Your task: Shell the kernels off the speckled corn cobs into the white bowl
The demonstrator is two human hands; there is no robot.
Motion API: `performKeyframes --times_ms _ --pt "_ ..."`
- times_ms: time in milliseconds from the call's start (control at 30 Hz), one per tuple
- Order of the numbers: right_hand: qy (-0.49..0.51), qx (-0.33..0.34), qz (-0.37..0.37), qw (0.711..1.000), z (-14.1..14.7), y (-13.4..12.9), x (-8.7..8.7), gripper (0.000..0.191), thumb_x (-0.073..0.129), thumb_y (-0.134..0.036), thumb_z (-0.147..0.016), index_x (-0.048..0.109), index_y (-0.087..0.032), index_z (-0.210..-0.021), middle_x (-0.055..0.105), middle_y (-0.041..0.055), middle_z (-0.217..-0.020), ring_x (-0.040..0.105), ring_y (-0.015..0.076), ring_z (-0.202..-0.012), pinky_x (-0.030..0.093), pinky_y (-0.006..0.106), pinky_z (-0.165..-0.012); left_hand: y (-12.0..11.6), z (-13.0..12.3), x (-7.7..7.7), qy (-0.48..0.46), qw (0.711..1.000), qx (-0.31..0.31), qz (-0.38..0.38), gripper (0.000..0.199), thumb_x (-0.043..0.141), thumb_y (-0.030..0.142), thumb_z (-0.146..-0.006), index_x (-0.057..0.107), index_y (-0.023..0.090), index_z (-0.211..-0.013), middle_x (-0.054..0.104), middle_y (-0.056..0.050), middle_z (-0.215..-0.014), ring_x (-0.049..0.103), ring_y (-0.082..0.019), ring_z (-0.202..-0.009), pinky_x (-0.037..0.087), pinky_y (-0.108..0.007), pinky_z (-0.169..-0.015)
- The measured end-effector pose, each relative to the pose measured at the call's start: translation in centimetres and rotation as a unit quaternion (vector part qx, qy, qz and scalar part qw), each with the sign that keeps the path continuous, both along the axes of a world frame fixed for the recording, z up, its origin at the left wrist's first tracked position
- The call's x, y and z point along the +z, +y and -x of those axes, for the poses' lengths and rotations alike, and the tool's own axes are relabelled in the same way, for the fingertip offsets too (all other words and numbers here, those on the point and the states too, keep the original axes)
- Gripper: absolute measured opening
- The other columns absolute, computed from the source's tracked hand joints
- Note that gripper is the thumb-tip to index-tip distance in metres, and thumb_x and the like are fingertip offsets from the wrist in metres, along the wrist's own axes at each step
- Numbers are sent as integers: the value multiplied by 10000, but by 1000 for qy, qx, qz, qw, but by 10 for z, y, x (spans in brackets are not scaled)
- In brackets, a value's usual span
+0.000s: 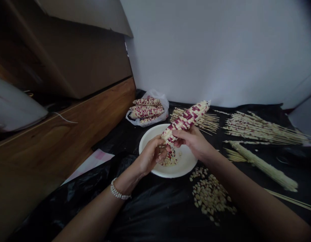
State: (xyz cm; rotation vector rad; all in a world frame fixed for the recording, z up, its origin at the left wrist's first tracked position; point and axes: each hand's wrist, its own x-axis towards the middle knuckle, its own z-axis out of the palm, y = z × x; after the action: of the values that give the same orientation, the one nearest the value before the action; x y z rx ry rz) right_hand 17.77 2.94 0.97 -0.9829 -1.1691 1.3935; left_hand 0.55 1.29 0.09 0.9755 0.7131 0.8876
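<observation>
Between my two hands an ear of corn [188, 119] with cream and dark red kernels is held slantwise, its tip pointing up and right. My left hand [152, 153] closes round its lower end, with the fingertips partly hidden. Farther up, my right hand [189, 139] grips the cob from beneath, thumb along its near side. Directly below is a white basin [145, 137] with loose kernels [170, 159] at its bottom, red and cream mixed.
Behind the basin, a plastic bag [165, 101] holds several corn ears [147, 111]. Skewers threaded with kernels [256, 127] and a bare cob [268, 166] lie right. A pile of pale, flat pieces [211, 195] sits near my right forearm on black plastic sheeting [150, 208]. A wooden board [105, 111] borders the left.
</observation>
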Motion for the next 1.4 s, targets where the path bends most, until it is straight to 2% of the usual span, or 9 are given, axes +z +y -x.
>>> performKeyframes --times_ms 133,300,500,700,933,1033,1133,1233,1400 --pt "-44 -8 -23 999 2 -3 5 378 902 -457 -620 659 -201 -755 657 8 -647 577 139 -537 506 301 -511 0 -2 -2 36 999 8 -25 177 568 324 -848 524 174 -932 598 4 -745 315 -40 -441 178 -224 -438" --pt "-84 -5 -35 996 4 -6 6 336 860 -420 -681 620 -209 -785 651 9 -679 573 138 -541 516 308 -511 2 -2 -13 95 993 18 -64 191 542 375 -930 516 188 -955 548 16 -714 286 -44 -436 140 -230 -428" --pt "-57 2 -27 998 5 -6 5 330 875 -373 -647 619 -213 -780 640 2 -672 552 132 -538 498 297 -498 2 -1 -20 111 991 37 -66 250 572 445 -946 535 200 -973 504 27 -673 265 -54 -450 137 -227 -438" --pt "-48 7 -8 999 5 -6 4 300 854 -357 -654 628 -215 -792 655 7 -667 555 135 -529 491 297 -485 1 -2 -22 128 988 47 -78 241 563 434 -951 543 195 -976 498 27 -677 265 -59 -458 152 -229 -436" --pt "-26 5 15 1000 6 -4 0 354 879 -369 -617 635 -206 -814 650 -15 -617 561 125 -495 489 273 -466 1 -1 -23 128 988 44 -76 233 566 426 -938 537 200 -984 462 50 -658 246 -52 -444 143 -225 -437" --pt "-27 8 14 1000 5 -3 0 365 888 -390 -619 650 -195 -815 660 -7 -629 565 123 -493 484 269 -462 2 -2 -21 124 989 43 -64 231 573 419 -926 529 201 -984 469 53 -648 256 -49 -432 142 -222 -433" --pt "-19 13 11 1000 1 -1 0 351 886 -425 -645 672 -188 -790 683 18 -666 582 130 -520 496 278 -488 2 -3 -15 92 994 41 -41 198 560 333 -874 519 199 -1013 504 51 -640 253 -47 -408 129 -224 -426" --pt "1 21 3 1000 -5 1 -3 312 878 -421 -680 695 -192 -789 709 34 -710 610 141 -569 519 290 -546 1 -3 -6 46 998 32 -25 284 570 266 -791 524 190 -1061 544 43 -662 273 -45 -408 135 -229 -437" --pt "-2 40 -17 999 -9 3 -7 230 852 -377 -729 719 -202 -796 715 38 -734 621 149 -612 520 297 -590 -1 -1 -1 4 1000 -4 -1 240 556 339 -856 519 186 -1037 559 27 -716 284 -43 -422 155 -245 -447"
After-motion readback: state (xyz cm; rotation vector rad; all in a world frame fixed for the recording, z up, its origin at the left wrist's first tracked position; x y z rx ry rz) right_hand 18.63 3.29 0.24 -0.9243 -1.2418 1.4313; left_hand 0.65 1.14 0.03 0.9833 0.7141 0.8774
